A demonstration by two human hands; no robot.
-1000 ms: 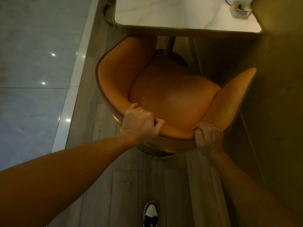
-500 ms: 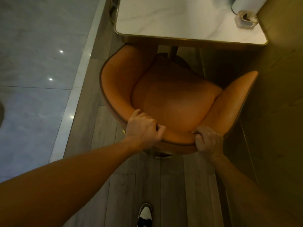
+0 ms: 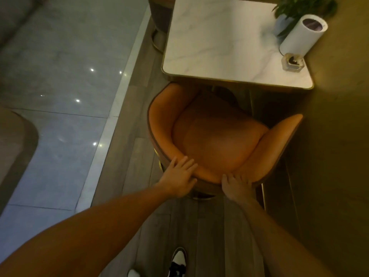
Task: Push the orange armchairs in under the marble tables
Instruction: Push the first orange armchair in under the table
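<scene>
Resting flat with fingers spread, left hand on back rim of curved orange upholstered armchair; right hand loosely open on same rim; chair front tucked under near edge of white marble gold-trimmed table, white cylinder far right

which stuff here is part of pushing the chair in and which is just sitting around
Part of the job:
armchair
table
left hand, fingers spread on the chair's back rim
right hand, on the back rim too

Just lying about:
white cylinder on the table
ashtray on the table
plant on the table
second chair beyond the table
</scene>
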